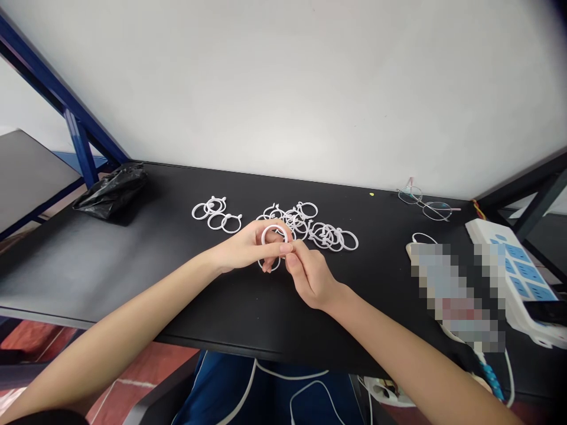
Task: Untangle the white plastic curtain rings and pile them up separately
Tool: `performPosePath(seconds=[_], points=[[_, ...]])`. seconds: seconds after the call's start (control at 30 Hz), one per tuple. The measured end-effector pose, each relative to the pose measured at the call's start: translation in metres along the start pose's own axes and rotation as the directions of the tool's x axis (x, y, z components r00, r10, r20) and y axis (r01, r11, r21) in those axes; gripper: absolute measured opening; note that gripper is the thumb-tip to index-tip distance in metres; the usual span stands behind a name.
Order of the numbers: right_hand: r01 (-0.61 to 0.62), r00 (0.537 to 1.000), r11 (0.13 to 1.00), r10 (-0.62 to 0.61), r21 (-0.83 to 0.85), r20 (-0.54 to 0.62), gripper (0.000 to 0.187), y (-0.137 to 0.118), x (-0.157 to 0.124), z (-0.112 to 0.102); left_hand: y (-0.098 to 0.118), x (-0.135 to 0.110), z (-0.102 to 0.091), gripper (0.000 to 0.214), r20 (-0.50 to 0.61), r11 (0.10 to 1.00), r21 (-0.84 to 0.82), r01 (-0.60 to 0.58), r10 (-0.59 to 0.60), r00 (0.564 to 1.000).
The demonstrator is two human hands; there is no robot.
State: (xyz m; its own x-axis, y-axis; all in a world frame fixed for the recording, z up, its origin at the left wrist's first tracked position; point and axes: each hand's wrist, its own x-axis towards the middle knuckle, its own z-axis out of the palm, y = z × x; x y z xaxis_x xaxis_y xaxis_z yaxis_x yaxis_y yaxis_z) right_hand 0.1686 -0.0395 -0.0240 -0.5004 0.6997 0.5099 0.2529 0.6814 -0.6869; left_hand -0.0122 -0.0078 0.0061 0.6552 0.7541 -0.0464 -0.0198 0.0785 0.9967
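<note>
My left hand point(248, 245) is closed around a white curtain ring point(263, 235), held up over the black table. The thumb lies across the ring's lower part. My right hand point(313, 276) is pinched at the same ring's right side, its fingertips meeting the left thumb; whatever small part lies between them is hidden. Below the left fingers another white ring point(275, 268) partly shows; I cannot tell whether it is held or lies on the table. Just beyond the hands is a pile of similar rings point(349, 248) with small knobs. A smaller group of rings point(231, 231) lies to the left.
A black plastic bag point(113, 192) sits at the table's left end. On the right are eyeglasses point(436, 203), a blurred-out phone-shaped object point(456, 295) with a cable, and a white power strip point(509, 277). A white wall point(283, 88) rises behind the table point(212, 313).
</note>
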Motion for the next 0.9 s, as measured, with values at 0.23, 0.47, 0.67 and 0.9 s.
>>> performPosePath(seconds=[0.23, 0.47, 0.67, 0.9], points=[[-0.005, 0.998, 1.000, 0.006, 0.010, -0.062, 0.015, -0.0003, 0.0011, -0.0002, 0.0005, 0.0007, -0.0014, 0.019, -0.045, 1.000, -0.011, -0.024, 0.024, 0.999], [-0.058, 0.995, 0.998, 0.059, 0.018, -0.076, 0.012, 0.0004, 0.0003, 0.0008, 0.0018, 0.0017, -0.0010, 0.018, -0.051, 0.999, -0.029, -0.018, 0.016, 0.999], [-0.093, 0.993, 0.996, 0.094, 0.010, -0.071, 0.014, 0.0027, -0.0003, 0.0016, 0.0010, 0.0023, 0.0000, 0.043, -0.112, 0.996, -0.085, -0.026, 0.017, 0.994], [-0.113, 0.993, 0.993, 0.111, -0.023, -0.044, 0.017, 0.0043, 0.0011, 0.0005, -0.0023, 0.0030, -0.0020, 0.051, -0.152, 0.998, -0.059, -0.017, 0.008, 0.988]])
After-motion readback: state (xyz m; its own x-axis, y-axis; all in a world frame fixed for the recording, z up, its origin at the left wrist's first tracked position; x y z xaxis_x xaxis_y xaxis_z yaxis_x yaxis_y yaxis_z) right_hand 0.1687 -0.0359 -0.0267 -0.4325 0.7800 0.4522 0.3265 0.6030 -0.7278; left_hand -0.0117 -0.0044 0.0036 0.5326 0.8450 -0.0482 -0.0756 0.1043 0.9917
